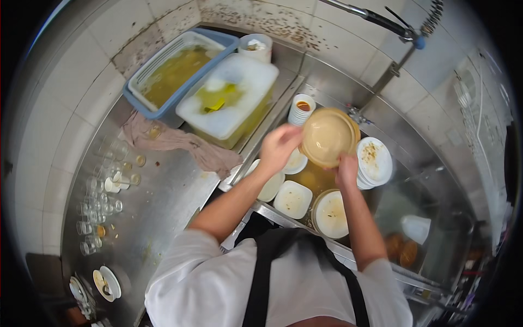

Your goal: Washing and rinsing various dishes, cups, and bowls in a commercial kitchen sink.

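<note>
A tan round bowl (328, 136) is raised over the sink, tilted so that its smooth inside faces me. My right hand (347, 170) is closed on its lower rim. At the bowl's left edge, the fingers of my left hand (281, 146) are bent against the rim, slightly blurred. Just beyond the left hand stands a stack of white cups (300, 110) with reddish-brown liquid in the top one. To the right of the bowl, a stack of white plates (375, 162) carries brown food scraps. Below the hands sit a square white dish (293, 200) and a round white dish (332, 214).
A soapy plastic tub (227, 131) and a blue basin (143, 110) of yellowish water stand at back left. A brown cloth (188, 144) lies before them. Several small glasses (93, 208) line the left counter. A sprayer tap (381, 22) hangs overhead; a white container (416, 228) lies at right.
</note>
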